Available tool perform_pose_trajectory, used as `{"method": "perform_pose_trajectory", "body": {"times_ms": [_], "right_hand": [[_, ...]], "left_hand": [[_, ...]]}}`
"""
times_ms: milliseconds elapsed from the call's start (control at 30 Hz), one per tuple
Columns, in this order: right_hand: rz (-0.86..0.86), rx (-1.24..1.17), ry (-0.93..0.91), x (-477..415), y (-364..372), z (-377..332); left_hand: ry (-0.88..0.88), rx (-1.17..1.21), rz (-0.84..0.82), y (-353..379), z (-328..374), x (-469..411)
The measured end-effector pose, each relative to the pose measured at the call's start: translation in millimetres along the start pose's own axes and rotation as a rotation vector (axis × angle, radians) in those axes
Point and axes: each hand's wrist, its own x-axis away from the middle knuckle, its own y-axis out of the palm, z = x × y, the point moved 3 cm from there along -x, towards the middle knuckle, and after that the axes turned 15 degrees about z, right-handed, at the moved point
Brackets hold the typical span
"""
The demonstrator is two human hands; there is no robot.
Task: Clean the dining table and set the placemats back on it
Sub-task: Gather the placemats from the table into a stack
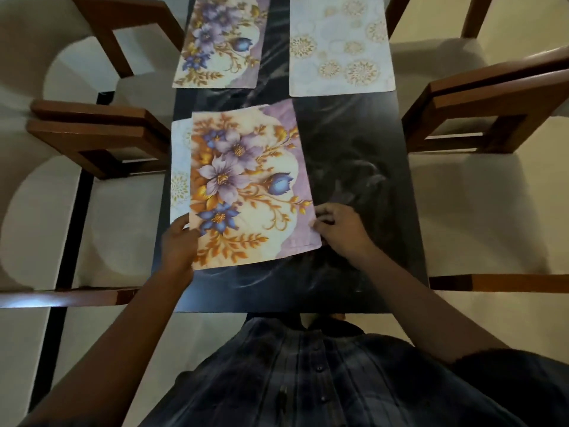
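Note:
A floral placemat (pixel 249 183) with purple and blue flowers is held tilted over the dark marble-look dining table (pixel 354 167). My left hand (pixel 178 245) grips its near left edge and my right hand (pixel 338 226) pinches its near right corner. Under it, at the table's left side, a pale placemat with gold medallions (pixel 179 167) peeks out. Farther back lie a second floral placemat (pixel 221 41) on the left and a second pale medallion placemat (pixel 338 44) on the right.
Wooden chairs with pale seats stand on both sides: two on the left (pixel 101 137) and two on the right (pixel 480 118). The table's near edge (pixel 277 306) is just in front of my checked shirt.

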Motion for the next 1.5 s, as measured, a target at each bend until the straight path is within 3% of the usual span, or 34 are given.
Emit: {"method": "perform_pose_trajectory", "body": {"times_ms": [333, 467, 667, 767, 1267, 1433, 1500], "right_hand": [[0.055, 0.245, 0.040, -8.5, 78.3, -13.6], [0.040, 0.281, 0.107, -5.9, 91.6, -8.5], [0.082, 0.357, 0.098, -2.9, 92.3, -9.2], [0.112, 0.356, 0.108, -9.8, 83.8, -11.9], [0.359, 0.145, 0.122, -161.4, -63.5, -56.2], [0.416, 0.115, 0.138, -232.8, -110.5, -41.0], [0.470, 0.112, 0.149, -261.9, -120.7, -33.1]], "left_hand": [[-0.097, -0.118, -0.024, -24.0, -33.2, -90.5], [-0.030, -0.213, -0.101, -32.4, -41.2, -106.8], [0.125, -0.262, -0.029, -41.7, -37.4, -115.0], [0.184, -0.252, -0.076, -29.6, -19.5, -114.6], [0.275, -0.165, -0.353, 173.2, 132.6, -103.9], [0.161, -0.070, -0.384, 264.6, 172.2, -110.0], [-0.007, 0.063, -0.367, 296.8, 185.5, -109.5]]}}
